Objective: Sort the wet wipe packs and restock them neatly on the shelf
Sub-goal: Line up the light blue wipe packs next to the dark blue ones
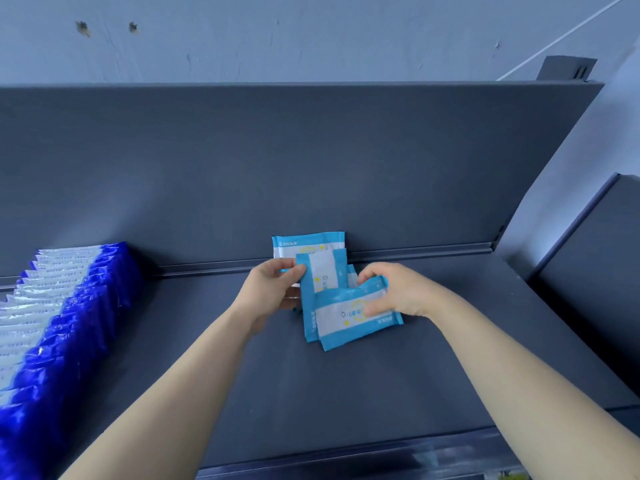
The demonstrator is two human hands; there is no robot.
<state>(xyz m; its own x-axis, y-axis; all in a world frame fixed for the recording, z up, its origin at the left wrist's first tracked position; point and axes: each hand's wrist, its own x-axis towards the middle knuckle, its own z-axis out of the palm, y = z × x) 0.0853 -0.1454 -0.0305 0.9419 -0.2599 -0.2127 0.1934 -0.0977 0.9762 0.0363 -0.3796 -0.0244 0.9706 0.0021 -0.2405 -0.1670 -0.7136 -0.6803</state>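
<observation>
Fingers [291, 271] of your left hand [268, 289] pinch the left edge of an upright light-blue wet wipe pack [323, 275], thumb on its front face, the other fingers hidden behind it. Your right hand [398, 292] rests on a second light-blue pack [353, 317] that lies tilted and lower, overlapping the foot of the upright one; its fingers curl over the top edge and the thumb presses on the white label, so this pack is gripped too. Behind both, a third light-blue pack [304, 242] stands against the dark grey back panel [277, 161], and the edge of one more shows between your hands, too covered to tell how it sits. All of these are on the dark grey shelf [346, 393], around its middle and close to the rear rail [415, 252]. Well apart, at the left end of the shelf, a long row of dark-blue packs [62, 323] stands on edge, packed one against the next, running from the back panel toward the front lip
</observation>
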